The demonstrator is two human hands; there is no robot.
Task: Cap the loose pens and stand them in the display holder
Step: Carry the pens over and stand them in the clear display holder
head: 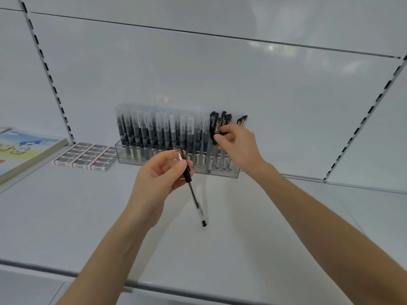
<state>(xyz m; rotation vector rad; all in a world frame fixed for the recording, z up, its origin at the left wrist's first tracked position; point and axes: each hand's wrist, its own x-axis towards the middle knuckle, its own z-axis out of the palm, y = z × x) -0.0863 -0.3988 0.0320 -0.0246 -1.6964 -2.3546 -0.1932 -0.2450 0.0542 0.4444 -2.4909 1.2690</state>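
L grip [159, 175] pinches pen [193, 194], tip up — R grip [237, 144] pinches black cap [214, 137] at holder [233, 172].

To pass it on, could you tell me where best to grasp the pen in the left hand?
Probably the pen by its free lower barrel, from the right: the left hand holds its upper end, and the barrel slants down unobstructed.
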